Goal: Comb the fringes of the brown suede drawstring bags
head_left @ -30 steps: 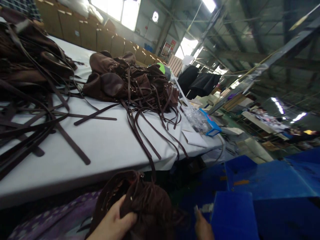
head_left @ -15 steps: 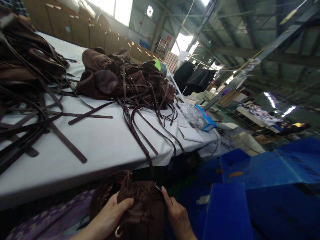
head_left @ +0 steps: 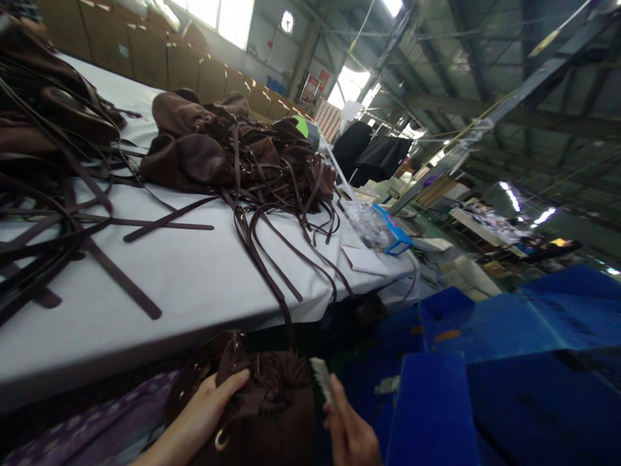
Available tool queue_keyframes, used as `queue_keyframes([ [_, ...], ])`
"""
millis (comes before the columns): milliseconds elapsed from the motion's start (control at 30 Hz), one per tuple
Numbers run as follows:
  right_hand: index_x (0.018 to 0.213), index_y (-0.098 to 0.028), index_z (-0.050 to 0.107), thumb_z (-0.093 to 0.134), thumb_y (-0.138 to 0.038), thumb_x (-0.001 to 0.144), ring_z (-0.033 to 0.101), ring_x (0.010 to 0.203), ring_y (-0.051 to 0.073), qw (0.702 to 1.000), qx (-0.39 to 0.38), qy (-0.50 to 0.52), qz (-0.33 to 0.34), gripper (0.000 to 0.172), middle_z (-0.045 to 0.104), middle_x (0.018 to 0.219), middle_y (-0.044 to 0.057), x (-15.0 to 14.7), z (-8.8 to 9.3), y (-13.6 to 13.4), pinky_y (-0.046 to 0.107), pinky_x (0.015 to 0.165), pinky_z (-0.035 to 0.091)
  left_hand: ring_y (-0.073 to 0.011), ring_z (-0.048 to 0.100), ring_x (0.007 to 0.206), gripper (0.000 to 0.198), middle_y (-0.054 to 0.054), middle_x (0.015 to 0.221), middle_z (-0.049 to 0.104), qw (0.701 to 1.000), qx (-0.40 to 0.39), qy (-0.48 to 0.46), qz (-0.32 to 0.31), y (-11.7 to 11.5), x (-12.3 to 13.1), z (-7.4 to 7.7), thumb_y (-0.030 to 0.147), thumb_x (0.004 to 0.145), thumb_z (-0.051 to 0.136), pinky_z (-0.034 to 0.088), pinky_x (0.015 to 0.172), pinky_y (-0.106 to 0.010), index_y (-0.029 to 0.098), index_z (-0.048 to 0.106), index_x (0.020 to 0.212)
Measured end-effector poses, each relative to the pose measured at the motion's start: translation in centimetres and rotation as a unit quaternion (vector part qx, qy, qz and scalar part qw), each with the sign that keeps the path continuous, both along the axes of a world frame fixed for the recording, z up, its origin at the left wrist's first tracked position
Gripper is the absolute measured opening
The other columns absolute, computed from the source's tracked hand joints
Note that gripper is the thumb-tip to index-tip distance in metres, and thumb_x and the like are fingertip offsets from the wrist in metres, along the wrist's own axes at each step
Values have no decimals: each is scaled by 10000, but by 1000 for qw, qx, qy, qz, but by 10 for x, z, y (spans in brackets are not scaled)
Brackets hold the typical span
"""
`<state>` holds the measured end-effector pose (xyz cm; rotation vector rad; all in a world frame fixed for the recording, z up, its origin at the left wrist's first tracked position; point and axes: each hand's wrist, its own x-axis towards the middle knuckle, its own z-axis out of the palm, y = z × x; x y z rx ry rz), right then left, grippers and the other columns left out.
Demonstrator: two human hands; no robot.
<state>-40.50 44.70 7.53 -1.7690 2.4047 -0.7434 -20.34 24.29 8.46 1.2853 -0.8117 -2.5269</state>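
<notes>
A dark brown bag (head_left: 272,424) with metal eyelets and a fringed tassel (head_left: 288,370) is in front of me, below the table edge. My left hand (head_left: 218,395) grips its upper part, thumb on top and fingers hidden by the fabric. Just right of the bag, my right hand (head_left: 350,421) is closed around a small pale comb (head_left: 321,378). The comb's toothed edge faces the bag, apart from the tassel.
More brown bags (head_left: 194,155) with long straps lie across the white-covered table (head_left: 204,272). A blue box (head_left: 395,230) with clear plastic sits at its right end. Large blue bins (head_left: 431,408) stand at my right. Cardboard boxes (head_left: 182,68) line the far side.
My right hand has drawn back a little to the right and down from the bag, and the comb now shows broadside. The tassel looks more spread. My left hand still grips the bag.
</notes>
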Motion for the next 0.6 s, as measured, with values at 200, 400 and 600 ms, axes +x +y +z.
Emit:
queue_keyframes([
  [200,1484,-147,336,359,75,773,598,506,140,946,145,286,44,745,614,646,12,1,-24,-24,224,490,462,-249,694,789,457,-84,866,749,994,-7,81,-67,8,6,8,448,663,780,530,741,-318,141,684,988],
  [400,1241,-154,637,307,73,793,702,679,216,893,366,150,-213,601,689,681,80,-80,-69,36,263,604,522,-276,679,873,360,-74,885,738,991,-39,107,-74,-1,22,20,382,657,777,517,862,-379,177,708,944],
  [600,1509,-184,274,279,-246,1009,676,648,138,982,76,-57,-164,503,711,853,45,-33,-30,30,225,633,553,-274,676,895,292,-77,852,743,998,5,32,-51,-6,22,15,423,668,748,522,858,-354,178,712,823],
])
